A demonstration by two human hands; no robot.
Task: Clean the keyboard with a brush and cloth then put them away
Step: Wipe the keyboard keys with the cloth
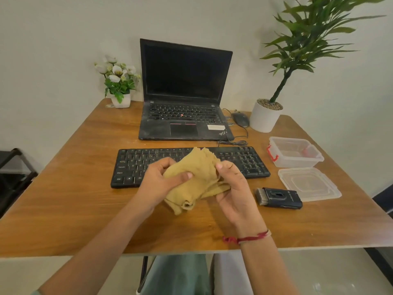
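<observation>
Gripping the cloth (198, 171), left hand (156, 183) and right hand (237, 193) hide part of the keyboard (246, 160).

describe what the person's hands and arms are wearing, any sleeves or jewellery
Both forearms are bare, with no sleeves reaching the wrists. The right hand has a knotted red thread bracelet around its wrist. The left hand shows no rings, watch or band.

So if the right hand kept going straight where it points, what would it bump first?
Besides the cloth it holds, the right hand would likely reach the keyboard first, though its height above the keys is unclear.
</observation>
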